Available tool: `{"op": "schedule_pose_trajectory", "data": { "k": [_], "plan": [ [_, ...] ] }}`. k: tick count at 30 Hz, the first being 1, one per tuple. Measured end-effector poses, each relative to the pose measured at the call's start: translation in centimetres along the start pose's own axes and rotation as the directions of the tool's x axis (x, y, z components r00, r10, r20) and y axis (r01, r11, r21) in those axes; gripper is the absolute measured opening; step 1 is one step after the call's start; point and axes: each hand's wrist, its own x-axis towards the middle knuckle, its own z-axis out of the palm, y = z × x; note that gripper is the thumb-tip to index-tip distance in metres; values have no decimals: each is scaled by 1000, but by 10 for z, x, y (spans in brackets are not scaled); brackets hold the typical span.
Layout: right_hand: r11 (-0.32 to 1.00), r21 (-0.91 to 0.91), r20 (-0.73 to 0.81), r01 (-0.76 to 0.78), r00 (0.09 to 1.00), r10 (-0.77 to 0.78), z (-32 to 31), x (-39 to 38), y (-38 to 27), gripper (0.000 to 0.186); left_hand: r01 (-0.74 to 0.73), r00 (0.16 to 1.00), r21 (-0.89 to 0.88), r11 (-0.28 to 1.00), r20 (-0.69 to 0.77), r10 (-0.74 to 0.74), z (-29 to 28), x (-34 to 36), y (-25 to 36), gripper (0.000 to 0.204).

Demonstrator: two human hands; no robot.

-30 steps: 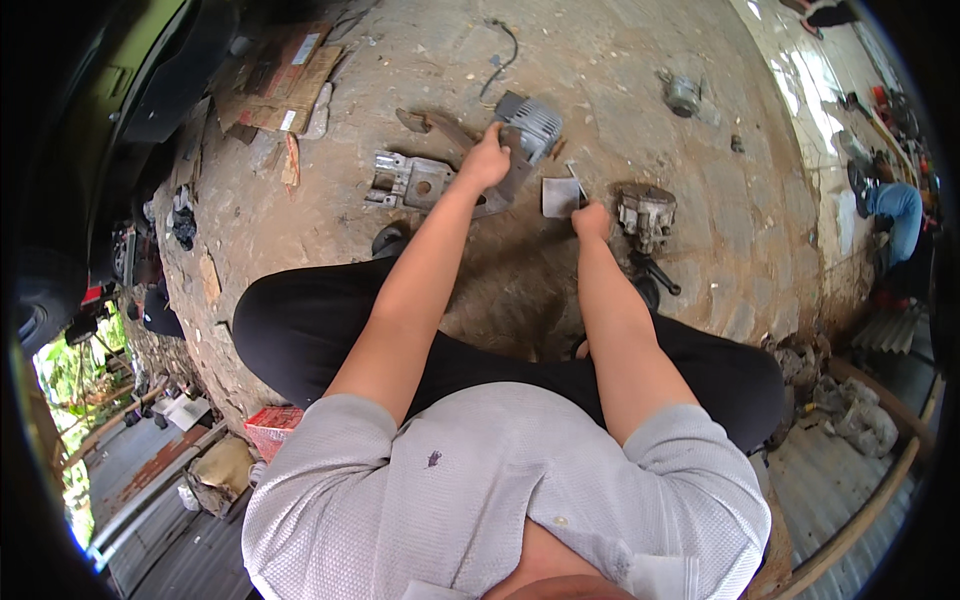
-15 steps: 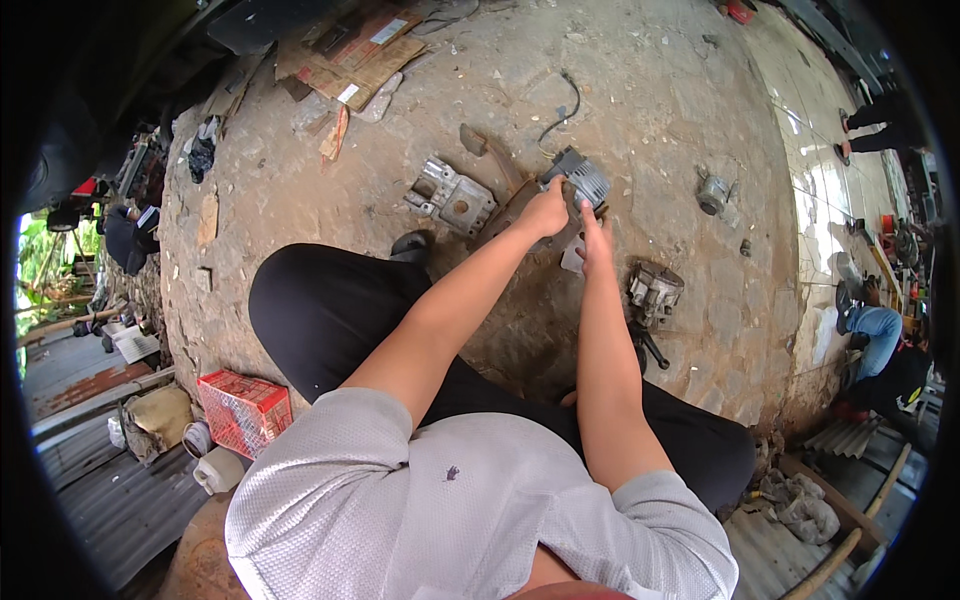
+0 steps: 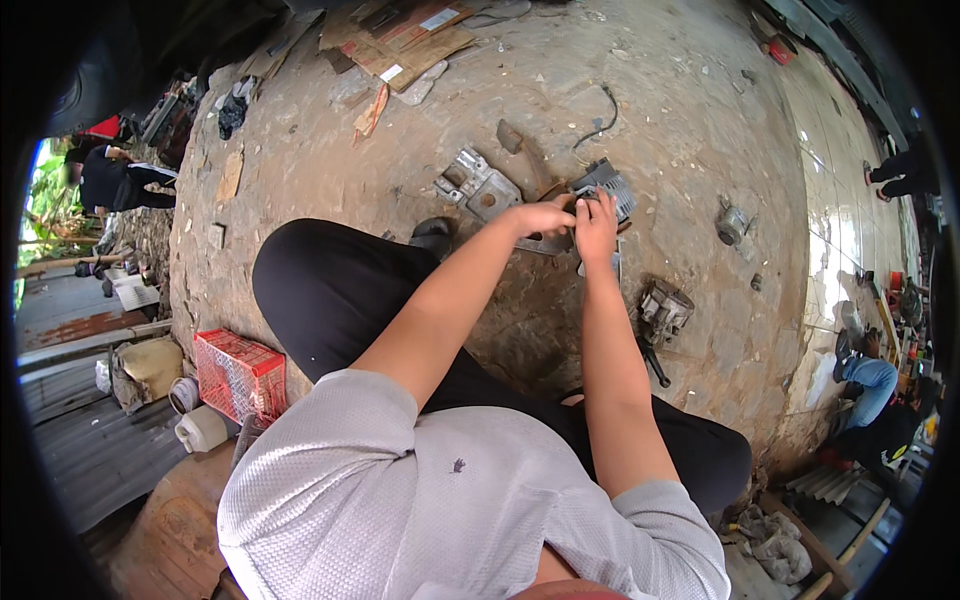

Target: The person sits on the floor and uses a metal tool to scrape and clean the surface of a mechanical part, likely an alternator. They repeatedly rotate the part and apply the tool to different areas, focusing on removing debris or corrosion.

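Note:
A grey finned metal engine part (image 3: 620, 188), like a cylinder block, rests on the ground ahead of me. At its near left side, my left hand (image 3: 543, 218) is closed, with thumb and fingers pinched toward my other hand. My right hand (image 3: 596, 228) touches it there, fingers bent together against the block's near edge. Whatever lies between the fingertips is too small and covered to make out. Left of them sits a pale metal casing (image 3: 486, 192) with a round hole. A hammer-like tool (image 3: 524, 150) with a curved handle lies between casing and block.
Another metal engine part (image 3: 664, 312) is near my right forearm, and a round metal piece (image 3: 732, 226) lies farther right. A black cable (image 3: 606, 118) curls beyond the block. Flattened cardboard (image 3: 420, 50) lies far off; a red crate (image 3: 240, 375) stands at left. Other people are at both sides.
My right hand has moved up and left to meet my left hand at the block's near side. My left hand has shifted off the block's top edge. The whole view has turned slightly.

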Motion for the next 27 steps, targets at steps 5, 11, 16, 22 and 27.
{"op": "schedule_pose_trajectory", "data": {
  "k": [5,11,16,22,27],
  "plan": [
    [973,-218,189,-76,975,118,-21,-13,-55,40,348,758,465,814,-650,47,-52,-14,-81,82],
    [962,-237,239,-139,951,196,-18,-12,-43,58,346,786,458,819,-618,13,-14,2,-117,40],
    [966,-213,221,-148,955,195,-19,-27,-31,57,323,813,528,786,-580,56,-22,1,-106,32],
    [966,-203,216,-161,955,205,-18,-38,-34,55,329,858,667,669,-507,83,-57,-3,-74,34],
    [968,-243,316,-65,938,143,-29,-46,-35,53,354,900,817,456,-430,74,-107,-11,-52,37]
  ]
}}
